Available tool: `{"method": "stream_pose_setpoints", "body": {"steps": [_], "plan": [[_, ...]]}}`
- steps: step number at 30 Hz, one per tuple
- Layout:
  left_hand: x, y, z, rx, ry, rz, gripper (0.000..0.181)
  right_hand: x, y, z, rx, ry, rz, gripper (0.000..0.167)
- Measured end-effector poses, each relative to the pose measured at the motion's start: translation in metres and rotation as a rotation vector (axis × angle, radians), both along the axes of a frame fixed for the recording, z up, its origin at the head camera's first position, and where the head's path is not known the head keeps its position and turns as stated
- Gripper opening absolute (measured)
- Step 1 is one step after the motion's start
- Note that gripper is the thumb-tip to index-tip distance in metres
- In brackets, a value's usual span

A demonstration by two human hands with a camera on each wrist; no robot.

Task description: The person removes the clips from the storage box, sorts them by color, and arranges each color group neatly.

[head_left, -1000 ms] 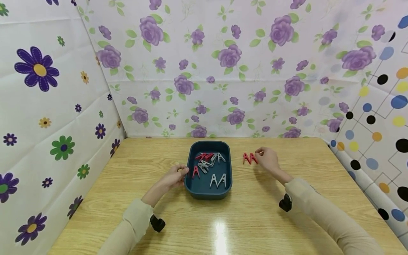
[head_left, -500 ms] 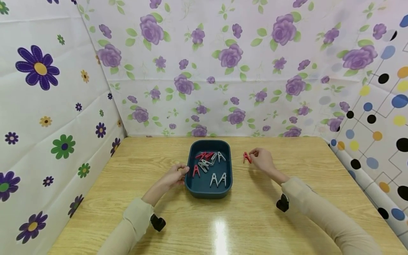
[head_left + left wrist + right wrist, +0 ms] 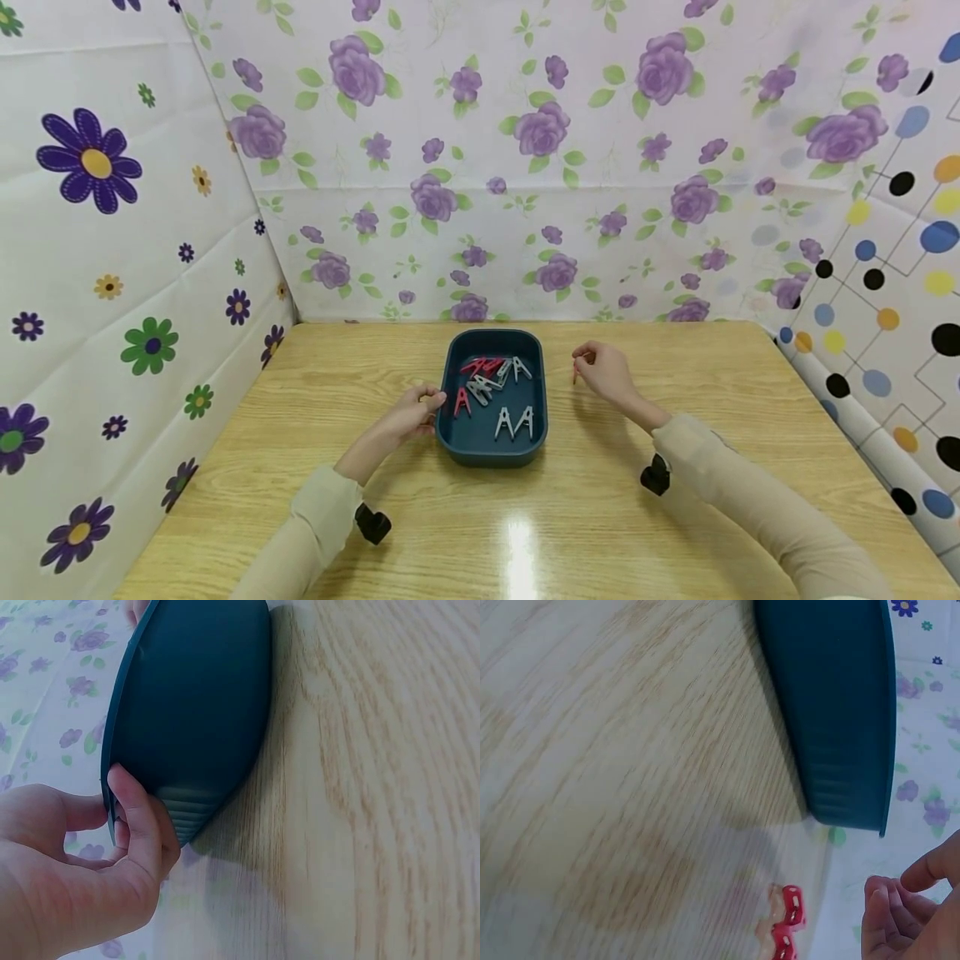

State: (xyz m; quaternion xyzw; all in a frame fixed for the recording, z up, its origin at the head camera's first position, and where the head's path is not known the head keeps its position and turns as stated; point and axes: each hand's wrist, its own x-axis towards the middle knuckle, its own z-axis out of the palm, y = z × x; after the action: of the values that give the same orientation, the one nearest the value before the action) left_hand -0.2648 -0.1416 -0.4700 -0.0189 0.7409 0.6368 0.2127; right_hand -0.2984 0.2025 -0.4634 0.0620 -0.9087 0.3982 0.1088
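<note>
My left hand [image 3: 411, 412] grips the left rim of a dark teal plastic tray [image 3: 491, 458], thumb inside and fingers against the outer wall in the left wrist view. Red clothespins [image 3: 461, 402] and grey clothespins [image 3: 504, 423] lie in the tray. To the tray's right, my right hand [image 3: 609, 375] hovers over the table with loosely curled fingers and nothing visible in them. Below it lie two red clothespins [image 3: 789, 919], side by side in the right wrist view. In the head view the hand hides nearly all of them; only a red sliver shows.
The wooden table [image 3: 337, 358] runs back to a wall hung with rose-patterned cloth [image 3: 480, 167]. Flower-printed cloth [image 3: 150, 250] borders the left side. Dotted cloth [image 3: 885, 292] borders the right. Each wrist wears a small black camera [image 3: 372, 523].
My right hand has moved left across the two red clothespins, toward the tray, and now covers them in the head view. The left hand and tray stay in place.
</note>
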Motion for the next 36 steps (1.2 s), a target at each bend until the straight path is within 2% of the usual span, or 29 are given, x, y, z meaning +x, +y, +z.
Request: {"method": "stream_pose_setpoints", "body": {"steps": [5,10,19,26,36], "plan": [[0.002,0.001,0.004,0.002,-0.003,-0.004,0.013,0.003,-0.008,0.007,-0.020,0.004,0.021,0.019],[0.002,0.000,0.003,0.000,-0.009,-0.006,0.014,0.003,-0.014,0.011,-0.029,-0.035,0.042,0.019],[0.004,-0.003,0.002,0.060,0.043,-0.057,0.020,0.001,-0.027,0.017,0.029,-0.014,0.093,0.020],[-0.001,0.000,0.000,-0.011,-0.007,-0.008,0.018,0.005,-0.040,0.025,0.134,-0.022,0.115,0.019],[-0.001,-0.001,0.001,0.027,-0.015,-0.022,0.019,0.005,-0.054,0.031,0.147,-0.107,0.223,0.019]]}}
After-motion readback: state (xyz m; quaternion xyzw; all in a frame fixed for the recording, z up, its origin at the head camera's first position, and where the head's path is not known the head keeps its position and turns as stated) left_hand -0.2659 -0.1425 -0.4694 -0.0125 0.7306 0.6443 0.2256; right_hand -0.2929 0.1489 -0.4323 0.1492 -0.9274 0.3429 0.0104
